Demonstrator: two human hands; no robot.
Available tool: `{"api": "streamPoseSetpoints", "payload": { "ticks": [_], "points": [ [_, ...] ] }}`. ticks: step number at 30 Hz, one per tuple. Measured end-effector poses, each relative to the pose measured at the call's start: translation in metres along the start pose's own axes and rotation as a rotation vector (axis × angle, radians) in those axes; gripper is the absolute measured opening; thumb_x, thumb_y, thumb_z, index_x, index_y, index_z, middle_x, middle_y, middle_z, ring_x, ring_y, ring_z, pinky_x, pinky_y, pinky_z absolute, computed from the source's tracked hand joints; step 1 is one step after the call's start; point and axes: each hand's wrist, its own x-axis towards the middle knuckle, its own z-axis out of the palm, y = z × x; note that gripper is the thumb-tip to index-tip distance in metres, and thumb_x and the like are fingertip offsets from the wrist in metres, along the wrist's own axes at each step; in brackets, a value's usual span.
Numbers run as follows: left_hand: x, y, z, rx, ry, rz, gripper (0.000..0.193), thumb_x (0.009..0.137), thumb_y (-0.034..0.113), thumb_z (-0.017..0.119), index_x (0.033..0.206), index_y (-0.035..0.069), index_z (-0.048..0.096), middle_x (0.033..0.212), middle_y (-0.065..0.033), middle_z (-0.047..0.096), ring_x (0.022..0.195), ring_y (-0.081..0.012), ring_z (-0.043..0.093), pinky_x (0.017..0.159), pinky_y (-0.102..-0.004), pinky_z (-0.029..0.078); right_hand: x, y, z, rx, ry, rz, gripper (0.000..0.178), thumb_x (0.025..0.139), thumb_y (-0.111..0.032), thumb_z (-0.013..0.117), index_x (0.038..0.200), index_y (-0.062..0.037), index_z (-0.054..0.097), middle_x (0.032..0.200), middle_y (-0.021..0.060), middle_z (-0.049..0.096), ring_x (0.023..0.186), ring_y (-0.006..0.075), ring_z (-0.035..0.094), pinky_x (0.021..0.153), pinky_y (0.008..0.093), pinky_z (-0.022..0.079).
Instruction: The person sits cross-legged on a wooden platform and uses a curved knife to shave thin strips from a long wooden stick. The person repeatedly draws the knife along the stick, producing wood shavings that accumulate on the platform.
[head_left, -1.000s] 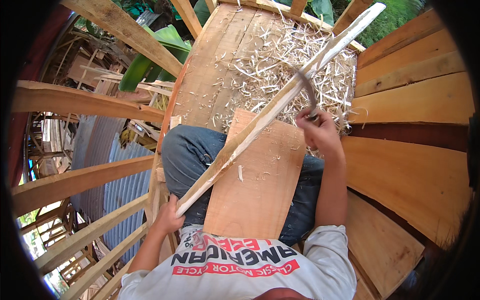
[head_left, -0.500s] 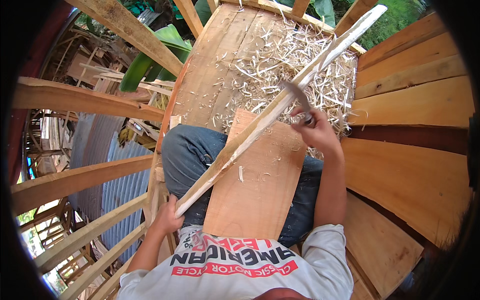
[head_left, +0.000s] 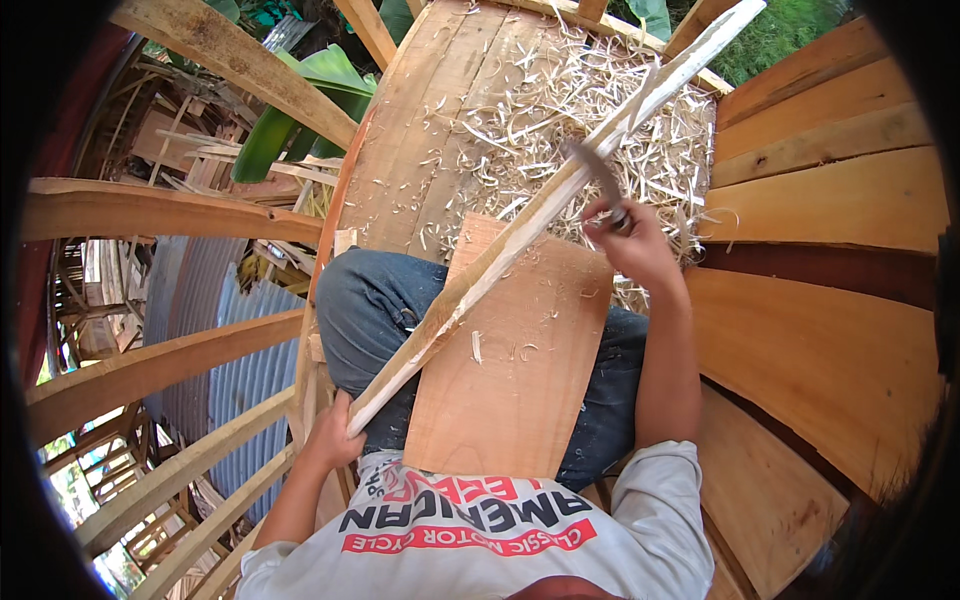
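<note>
since a second ago, the curved blade of the sickle-shaped knife [head_left: 604, 181] has been swung toward 9 o'clock by the right hand [head_left: 640, 248]; the left hand [head_left: 333, 436] has been kept almost in place. at 12 o'clock a plank platform [head_left: 430, 85] is seen, and at 3 o'clock wide wooden boards [head_left: 800, 350] are ranged. a flat board [head_left: 505, 375] is borne on the jeans-clad lap, toward 6 o'clock. above it a long, partly whittled pole [head_left: 520, 234] is slanted from between 7 and 8 o'clock to between 1 and 2. its near end is gripped by the left hand's closed fingers. the knife's handle is clasped in the curled right hand; whether the pole is touched by the blurred blade cannot be told. at 1 o'clock pale curled shavings [head_left: 545, 110] are strewn.
</note>
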Motion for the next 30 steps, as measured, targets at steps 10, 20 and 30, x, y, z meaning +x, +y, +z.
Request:
{"api": "streamPoseSetpoints", "payload": {
  "ticks": [10,20,30],
  "points": [
    [0.003,0.004,0.001,0.005,-0.030,-0.038,0.046,0.066,0.005,0.057,0.108,0.000,0.041,0.084,-0.0300,0.060,0.084,-0.0515,0.056,0.071,-0.0518,0.045,0.007,-0.010,-0.009,0.365,0.343,0.169,0.023,0.082,-0.002,0.068,0.101,-0.0033,0.056,0.053,-0.0068,0.050,0.040,0.0000,0.037,0.040,0.0207,0.021],
    [0.003,0.003,-0.002,-0.027,-0.041,-0.038,0.043,0.066,0.005,0.057,0.106,0.000,0.043,0.084,-0.0308,0.059,0.086,-0.0522,0.055,0.072,-0.0512,0.044,0.014,0.014,-0.004,-0.072,0.726,-0.127,0.004,0.083,-0.004,0.062,0.084,-0.0025,0.058,0.059,-0.0039,0.050,0.052,0.0034,0.042,0.048,0.0252,0.034],
    [0.002,0.006,-0.002,0.006,-0.021,-0.046,0.044,0.065,0.006,0.058,0.106,-0.001,0.043,0.084,-0.0311,0.059,0.086,-0.0517,0.055,0.073,-0.0522,0.044,0.002,-0.025,-0.017,0.291,0.410,0.150,0.013,0.084,-0.004,0.066,0.091,-0.0061,0.055,0.049,-0.0049,0.044,0.039,0.0025,0.034,0.036,0.0223,0.023]
  ]
}}
